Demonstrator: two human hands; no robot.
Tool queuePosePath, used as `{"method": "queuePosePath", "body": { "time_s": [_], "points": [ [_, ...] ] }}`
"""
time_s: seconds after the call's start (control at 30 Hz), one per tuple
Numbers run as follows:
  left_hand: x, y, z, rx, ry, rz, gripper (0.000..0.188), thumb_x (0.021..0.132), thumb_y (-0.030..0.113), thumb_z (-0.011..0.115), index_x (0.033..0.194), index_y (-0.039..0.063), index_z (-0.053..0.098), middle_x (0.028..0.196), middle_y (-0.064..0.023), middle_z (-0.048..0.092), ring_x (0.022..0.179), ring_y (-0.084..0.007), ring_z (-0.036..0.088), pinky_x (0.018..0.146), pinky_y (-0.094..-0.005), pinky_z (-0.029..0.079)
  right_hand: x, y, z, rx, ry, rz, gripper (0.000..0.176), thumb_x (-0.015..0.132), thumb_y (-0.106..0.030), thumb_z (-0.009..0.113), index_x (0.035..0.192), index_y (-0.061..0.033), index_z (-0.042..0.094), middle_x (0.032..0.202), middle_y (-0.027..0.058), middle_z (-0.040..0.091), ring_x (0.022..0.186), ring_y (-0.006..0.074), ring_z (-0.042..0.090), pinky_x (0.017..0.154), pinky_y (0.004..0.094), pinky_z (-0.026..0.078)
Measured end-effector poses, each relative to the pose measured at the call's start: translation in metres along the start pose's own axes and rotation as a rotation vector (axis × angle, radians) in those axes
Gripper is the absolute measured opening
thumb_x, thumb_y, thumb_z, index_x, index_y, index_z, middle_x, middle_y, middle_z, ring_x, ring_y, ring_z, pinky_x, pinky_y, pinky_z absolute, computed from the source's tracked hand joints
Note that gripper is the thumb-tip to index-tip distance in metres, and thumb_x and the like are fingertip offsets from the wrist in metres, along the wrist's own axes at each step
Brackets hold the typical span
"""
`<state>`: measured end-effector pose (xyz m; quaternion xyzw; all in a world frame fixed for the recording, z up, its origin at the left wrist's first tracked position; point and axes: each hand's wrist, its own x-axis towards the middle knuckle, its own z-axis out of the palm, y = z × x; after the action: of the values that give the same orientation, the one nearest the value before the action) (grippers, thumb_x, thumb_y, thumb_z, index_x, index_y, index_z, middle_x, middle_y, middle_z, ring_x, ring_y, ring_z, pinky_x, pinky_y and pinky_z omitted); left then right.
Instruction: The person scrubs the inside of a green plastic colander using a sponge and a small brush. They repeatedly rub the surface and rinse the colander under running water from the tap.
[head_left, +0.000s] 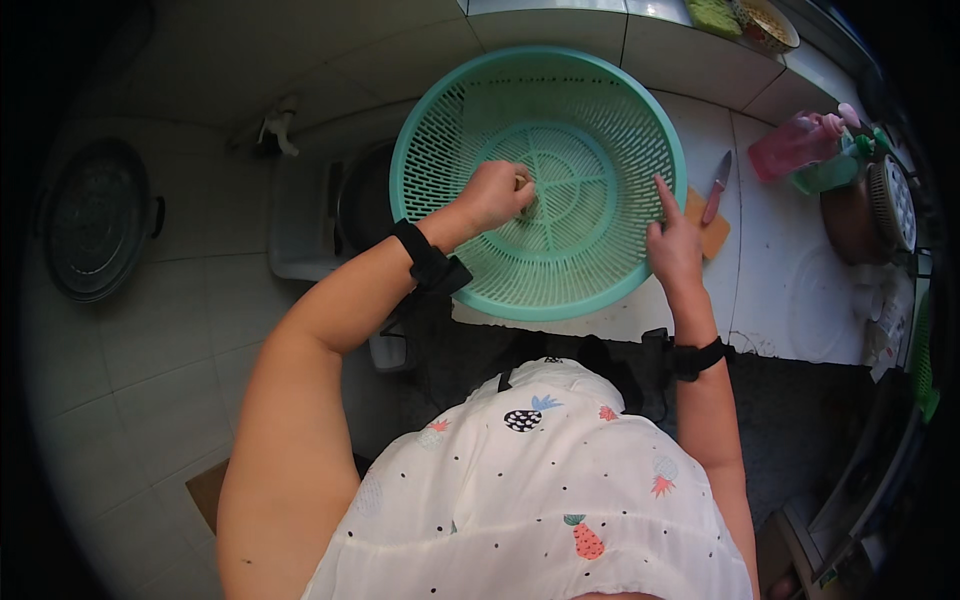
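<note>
A large mint-green plastic basket with slotted walls sits tilted on the white tiled counter. My left hand is inside it, above the ribbed bottom, with the fingers curled around a small tan thing that they mostly hide. My right hand holds the basket's right rim, its index finger stretched along the inner wall. Both wrists wear black straps. Beside the right hand a knife with a pink handle lies partly over a flat orange piece.
Pink and green bottles and a brown pot stand at the right. A bowl and a green sponge rest on the back ledge. To the left are a tap, a pale basin and a round lid.
</note>
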<state>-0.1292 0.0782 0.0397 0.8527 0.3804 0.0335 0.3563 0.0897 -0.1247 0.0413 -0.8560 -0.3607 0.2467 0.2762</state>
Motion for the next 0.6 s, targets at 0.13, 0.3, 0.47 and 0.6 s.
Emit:
{"method": "queuePosePath", "body": {
  "time_s": [0.13, 0.3, 0.47, 0.6],
  "points": [
    [0.007, -0.017, -0.014, -0.003, 0.056, -0.024, 0.021, 0.084, 0.016, 0.058, 0.089, -0.004, 0.063, 0.071, -0.0117, 0.065, 0.067, -0.0183, 0.064, 0.062, -0.0322, 0.050, -0.001, 0.001, -0.001, 0.016, -0.001, -0.001, 0.061, 0.077, -0.007, 0.044, 0.134, -0.0273, 0.042, 0.072, 0.0212, 0.058, 0.068, 0.0354, 0.058, 0.068, 0.0444, 0.046],
    [-0.001, -0.003, -0.023, 0.072, 0.071, 0.021, 0.021, 0.082, 0.017, 0.061, 0.088, -0.003, 0.064, 0.074, -0.0143, 0.065, 0.068, -0.0235, 0.063, 0.063, -0.0338, 0.049, 0.000, 0.002, 0.000, 0.011, 0.009, -0.015, 0.061, 0.077, -0.006, 0.045, 0.134, -0.0273, 0.042, 0.072, 0.0210, 0.058, 0.068, 0.0350, 0.058, 0.069, 0.0441, 0.046],
    [0.003, 0.019, -0.005, -0.061, -0.065, 0.152, 0.019, 0.082, 0.016, 0.060, 0.090, -0.001, 0.065, 0.078, -0.0168, 0.065, 0.068, -0.0276, 0.063, 0.063, -0.0346, 0.049, -0.001, 0.002, 0.001, 0.051, 0.002, 0.003, 0.061, 0.076, -0.006, 0.045, 0.134, -0.0274, 0.043, 0.072, 0.0211, 0.058, 0.068, 0.0349, 0.058, 0.069, 0.0438, 0.046],
    [0.024, 0.010, -0.011, -0.033, 0.212, -0.030, 0.018, 0.083, 0.014, 0.058, 0.088, -0.002, 0.064, 0.076, -0.0169, 0.065, 0.067, -0.0247, 0.064, 0.062, -0.0324, 0.050, -0.002, 0.001, 0.001, 0.054, 0.010, 0.018, 0.062, 0.076, -0.005, 0.045, 0.134, -0.0280, 0.043, 0.073, 0.0209, 0.058, 0.068, 0.0348, 0.058, 0.069, 0.0433, 0.046]
  ]
}}
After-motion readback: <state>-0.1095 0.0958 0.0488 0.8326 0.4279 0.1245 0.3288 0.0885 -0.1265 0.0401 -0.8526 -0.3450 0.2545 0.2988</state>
